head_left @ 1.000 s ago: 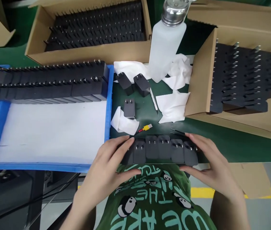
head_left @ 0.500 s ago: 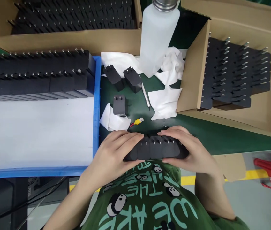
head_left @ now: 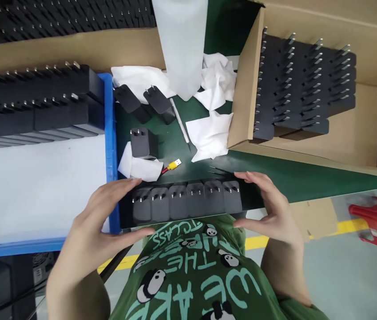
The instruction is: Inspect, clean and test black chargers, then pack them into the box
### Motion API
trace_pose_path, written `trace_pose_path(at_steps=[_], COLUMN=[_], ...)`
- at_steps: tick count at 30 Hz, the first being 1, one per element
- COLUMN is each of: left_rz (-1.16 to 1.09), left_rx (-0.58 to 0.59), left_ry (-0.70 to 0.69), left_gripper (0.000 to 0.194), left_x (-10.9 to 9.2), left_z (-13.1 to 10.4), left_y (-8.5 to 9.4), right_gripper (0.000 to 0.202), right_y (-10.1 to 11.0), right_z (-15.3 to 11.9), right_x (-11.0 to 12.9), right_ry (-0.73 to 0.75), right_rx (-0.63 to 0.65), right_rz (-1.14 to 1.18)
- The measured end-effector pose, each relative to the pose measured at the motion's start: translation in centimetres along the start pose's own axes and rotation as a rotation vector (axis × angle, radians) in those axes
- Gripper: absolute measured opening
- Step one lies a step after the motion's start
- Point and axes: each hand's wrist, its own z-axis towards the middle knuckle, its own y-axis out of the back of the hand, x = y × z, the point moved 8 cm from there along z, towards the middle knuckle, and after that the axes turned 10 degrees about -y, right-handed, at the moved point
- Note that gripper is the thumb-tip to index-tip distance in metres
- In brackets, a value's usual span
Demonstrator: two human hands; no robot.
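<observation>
Row of black chargers point(head_left: 186, 202) lies w/ long axis left-right at bottom centre, betw. left hand point(head_left: 103, 213) & right hand point(head_left: 270, 209); fingers spread, bracketing each end

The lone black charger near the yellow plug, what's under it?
A folded white cloth pokes out beneath the charger. The charger hides part of the cloth, so anything else below it cannot be seen.

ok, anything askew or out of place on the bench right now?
Mostly tidy: the row of adapters between left hand and right hand sits straight. Three loose adapters and crumpled wipes lie scattered behind it.
</observation>
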Motion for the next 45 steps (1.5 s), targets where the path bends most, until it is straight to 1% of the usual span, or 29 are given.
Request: trace_pose_path(at_steps=[3,6,11,15,19,21,23,26,30,35,38,41,43,45], left_rz=[0.037,0.070,0.096,0.093,0.088,0.075,0.072,0.105,0.130,0.161,0.216,0.265,0.286,0.308], left_rx=[0.006,0.006,0.029,0.037,0.032,0.013,-0.010,-0.041,-0.064,-0.055,-0.013,-0.008,-0.010,0.001], left_ry=[0.018,0.025,-0.009,-0.030,-0.039,-0.033,-0.043,-0.139,-0.304,-0.443,-0.503,-0.566,-0.587,-0.581], left_gripper=[0.073,0.071,0.075,0.074,0.074,0.077,0.081,0.083,0.076,0.067,0.055,0.046,0.042,0.042], left_x=[-0.2,-0.8,-1.4,-1.1,-0.5,-0.2,-0.3,-1.7,-4.4,-7.1,-8.9,-10.9,-11.7,-11.9], left_z=[-0.1,0.1,0.7,0.9,0.6,0.3,0.3,0.7,1.7,3.1,4.2,5.7,6.6,7.3], left_y=[0.1,0.6,1.1,1.1,1.1,1.2,1.2,0.9,0.2,-1.0,-2.4,-4.0,-4.9,-5.8], right_gripper=[0.082,0.079,0.076,0.071,0.064,0.057,0.047,0.035,0.039,0.038,0.036,0.034,0.030,0.028], right_y=[-0.4,-0.5,0.4,1.2,1.1,0.9,0.7,0.1,-1.1,-1.9,-2.0,-1.8,-1.8,-1.8], right_z=[0.0,-0.2,-1.1,-1.6,-1.8,-1.8,-1.8,-1.5,-1.1,-1.2,-1.1,-1.0,-0.9,-0.9], right_x=[0.1,0.6,1.1,1.2,1.3,1.7,2.4,3.4,4.1,4.4,4.5,4.4,4.3,4.2], right_ry=[0.060,0.160,0.255,0.272,0.251,0.256,0.277,0.303,0.317,0.291,0.268,0.262,0.274,0.287], right_rx=[-0.068,-0.154,-0.243,-0.299,-0.329,-0.344,-0.339,-0.288,-0.224,-0.158,-0.129,-0.123,-0.124,-0.126], right_rz=[0.051,0.015,-0.085,-0.171,-0.215,-0.225,-0.218,-0.234,-0.411,-0.545,-0.560,-0.535,-0.521,-0.518])
